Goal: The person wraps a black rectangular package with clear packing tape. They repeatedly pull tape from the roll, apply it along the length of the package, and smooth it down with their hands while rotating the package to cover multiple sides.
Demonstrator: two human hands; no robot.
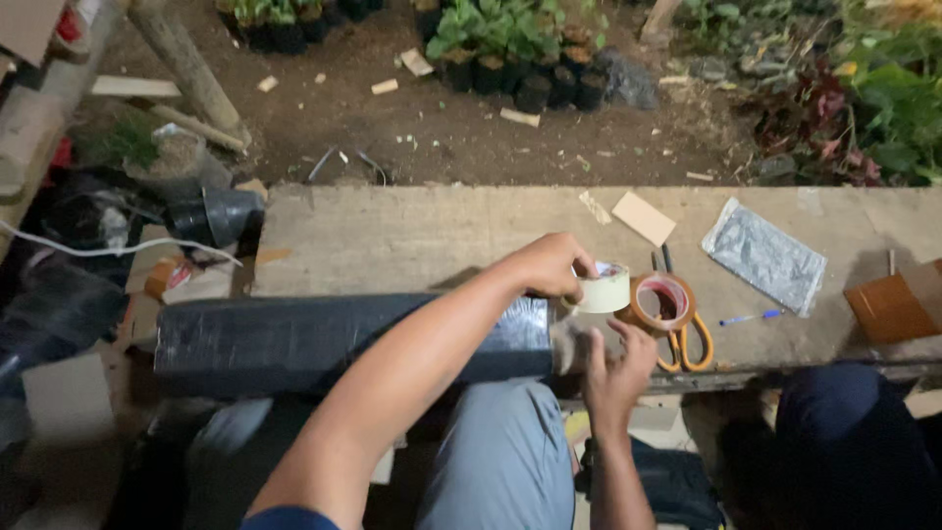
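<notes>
On the near edge of the plank: your long black plastic-wrapped bundle (pixel 334 339) lies lengthwise, its right end by your hands and its left end overhanging the plank.
Tape roll: your left hand (pixel 551 265) grips a white roll of clear tape (pixel 603 290) just past the bundle's right end, fingers curled over the top of the roll.
Tape strip: a clear, shiny strip seems to run from the roll onto the bundle's end; where it stops is blurred.
Right hand: your right hand (pixel 616 371) is raised at the bundle's right end, fingers loosely spread and pointing up, fingertips at or close to the taped end; you cannot tell whether they press on it.
Just right of the roll: a brown roll of packing tape (pixel 662 304) lies flat, touching or nearly touching the white roll.
Under the brown roll: orange-handled scissors (pixel 685 339), handles toward you.
Further right: a blue pen (pixel 751 317), then a crumpled silvery plastic bag (pixel 765 255) and a brown card piece (pixel 888 309) at the far right.
Behind the scissors: a pale flat offcut of wood (pixel 643 218).
Work surface: a rough grey wooden plank (pixel 392 236).
Beyond the plank: bare soil with seedlings in black nursery pots (pixel 520 59).
Below: your grey-trousered knee (pixel 505 461).
</notes>
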